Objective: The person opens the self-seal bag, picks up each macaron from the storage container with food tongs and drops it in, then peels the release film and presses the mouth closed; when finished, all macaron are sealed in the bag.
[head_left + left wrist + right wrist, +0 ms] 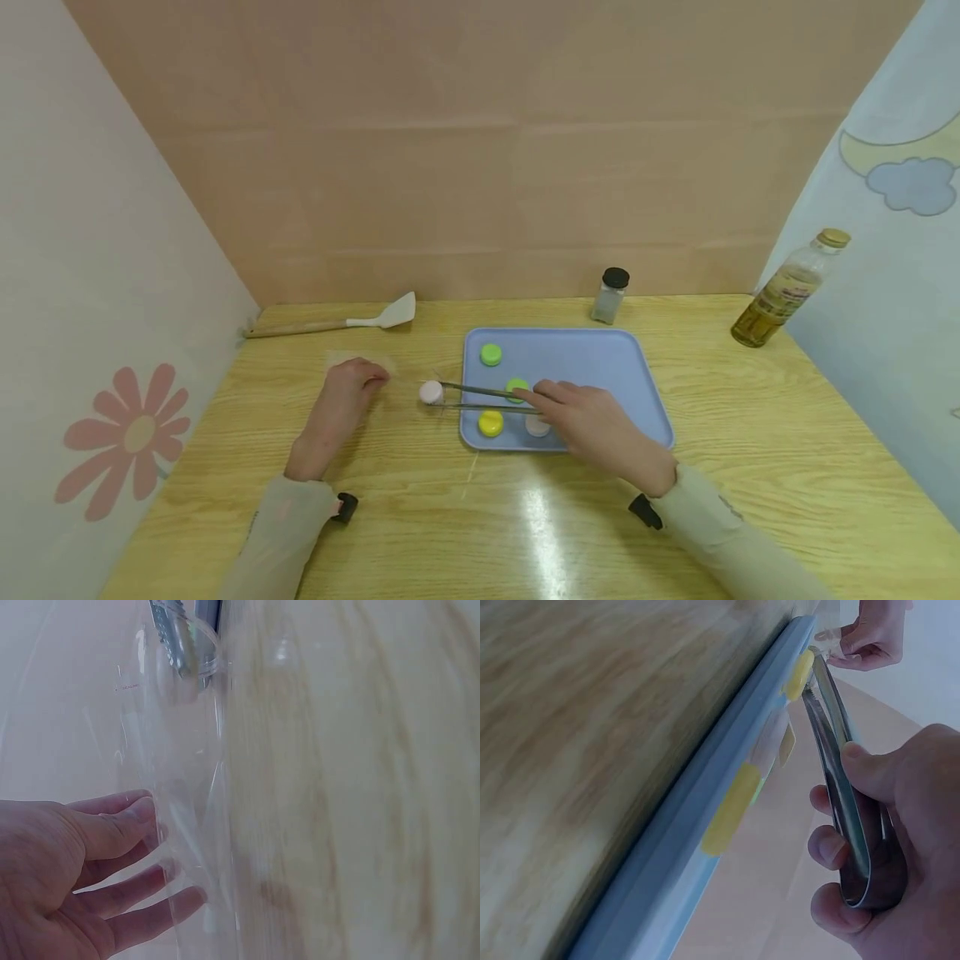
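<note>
Right hand: from my remote seat I see the right hand point(600, 425) wrapped around the metal tongs point(840, 795), thumb on one side and fingers on the other, which I take as the way it keeps the two arms squeezed
Tongs: the arms stand a little apart, with the pale pink macaron point(431, 392) pinched between their toothed tips
Pale pink macaron: it lies at the far end of the tongs, well apart from the right hand's fingers, beyond the tray's left edge and to the right of the left hand
Left hand: the left hand point(347, 400) pinches the film of a clear plastic bag point(195, 787) between thumb and forefinger, other fingers spread along it, I judge to steady the limp plastic
Bag mouth: the tong tips show at it in the left wrist view, but the film is so clear that I cannot tell whether the macaron is inside or just outside
Blue tray: the blue tray point(581, 358) sits under the tongs, bearing two green macarons point(491, 354), a yellow macaron point(491, 423) and a second pale macaron point(537, 427), all within the tongs' easy reach
Table back: the white-headed spatula point(330, 326), black-lidded jar point(608, 302) and amber-filled bottle point(783, 296) stand or lie apart from both hands, leaving them elbow room, as I read it
</note>
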`<state>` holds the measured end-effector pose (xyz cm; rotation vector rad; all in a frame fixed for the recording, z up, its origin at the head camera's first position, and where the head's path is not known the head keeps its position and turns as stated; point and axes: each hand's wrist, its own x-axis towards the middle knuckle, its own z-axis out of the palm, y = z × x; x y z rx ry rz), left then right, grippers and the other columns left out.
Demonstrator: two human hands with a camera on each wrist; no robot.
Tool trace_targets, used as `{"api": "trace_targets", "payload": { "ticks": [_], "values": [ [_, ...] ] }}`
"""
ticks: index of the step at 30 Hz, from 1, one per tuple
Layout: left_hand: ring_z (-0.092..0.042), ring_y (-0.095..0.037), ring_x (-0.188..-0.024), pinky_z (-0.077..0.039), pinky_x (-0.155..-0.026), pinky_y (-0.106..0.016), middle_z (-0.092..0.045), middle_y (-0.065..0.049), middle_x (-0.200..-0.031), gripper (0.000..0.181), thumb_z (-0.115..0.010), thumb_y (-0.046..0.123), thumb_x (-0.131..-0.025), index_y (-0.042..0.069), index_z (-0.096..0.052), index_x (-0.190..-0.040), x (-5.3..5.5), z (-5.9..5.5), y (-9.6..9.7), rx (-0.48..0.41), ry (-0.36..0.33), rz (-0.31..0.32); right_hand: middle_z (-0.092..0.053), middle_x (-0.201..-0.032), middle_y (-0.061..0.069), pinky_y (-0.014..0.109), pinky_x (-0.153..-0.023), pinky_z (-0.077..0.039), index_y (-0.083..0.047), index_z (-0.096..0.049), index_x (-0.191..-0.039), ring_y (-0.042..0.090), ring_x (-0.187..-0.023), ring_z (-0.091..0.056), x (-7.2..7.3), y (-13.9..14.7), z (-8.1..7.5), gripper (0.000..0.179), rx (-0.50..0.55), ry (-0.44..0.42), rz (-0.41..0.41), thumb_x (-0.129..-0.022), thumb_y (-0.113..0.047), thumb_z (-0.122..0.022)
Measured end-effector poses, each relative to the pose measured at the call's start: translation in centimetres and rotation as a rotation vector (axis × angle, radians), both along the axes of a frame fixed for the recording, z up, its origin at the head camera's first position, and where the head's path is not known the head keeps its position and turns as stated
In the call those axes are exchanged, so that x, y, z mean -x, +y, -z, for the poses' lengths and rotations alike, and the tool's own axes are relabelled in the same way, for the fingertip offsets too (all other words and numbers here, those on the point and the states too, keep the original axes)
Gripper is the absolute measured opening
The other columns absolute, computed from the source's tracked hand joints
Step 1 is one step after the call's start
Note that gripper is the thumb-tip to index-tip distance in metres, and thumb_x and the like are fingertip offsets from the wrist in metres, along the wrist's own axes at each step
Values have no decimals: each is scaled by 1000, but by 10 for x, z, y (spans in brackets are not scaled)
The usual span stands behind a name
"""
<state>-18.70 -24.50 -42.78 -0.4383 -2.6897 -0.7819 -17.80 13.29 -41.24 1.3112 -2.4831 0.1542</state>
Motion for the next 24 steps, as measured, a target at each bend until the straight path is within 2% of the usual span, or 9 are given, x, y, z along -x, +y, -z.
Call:
{"api": "trace_targets", "payload": {
  "ticks": [3, 6, 12, 19, 24],
  "values": [
    [-70, -32, -87, -59, -77, -44, -73, -15, -94, 11, -73, -9, -87, -4, -77, -95, 0, 0, 1, -2, -5, 1, -59, -103, -4, 19, -47, -34, -16, -63, -139, 10, -67, -40, 1, -5, -1, 58, -7, -4, -5, -87, 9, -67],
    [-70, -32, -88, -59, -77, -44, -73, -15, -94, 11, -73, -9, -87, -4, -77, -96, 1, 0, 2, -5, -10, -2, -60, -104, -3, 20, -49, -37, -16, -62, -140, 10, -69, -42, 2, -11, -1, 54, -21, -4, -11, -90, 2, -71],
    [-70, -31, -87, -59, -77, -44, -73, -14, -94, 11, -74, -8, -87, -3, -77, -96, 0, 1, 2, 6, -2, -7, -60, -107, -3, 20, -52, -42, -16, -59, -144, 10, -71, -46, 4, -23, -1, 60, -36, 13, -25, -87, -5, -78],
    [-69, -31, -87, -59, -74, -41, -72, -14, -94, 10, -73, -7, -88, -2, -77, -96, -2, 0, 1, 13, -5, 1, -59, -105, -4, 19, -52, -41, -15, -59, -143, 9, -70, -45, 8, -38, 4, 49, -44, 39, -47, -96, -9, -70],
    [-69, -31, -88, -59, -76, -42, -72, -14, -95, 12, -72, -9, -88, -2, -77, -96, -2, -1, 3, 6, -6, 8, -60, -106, -5, 19, -50, -36, -16, -59, -143, 9, -68, -43, 10, -48, 4, 48, -60, 39, -42, -97, -7, -68]
  ]
}}
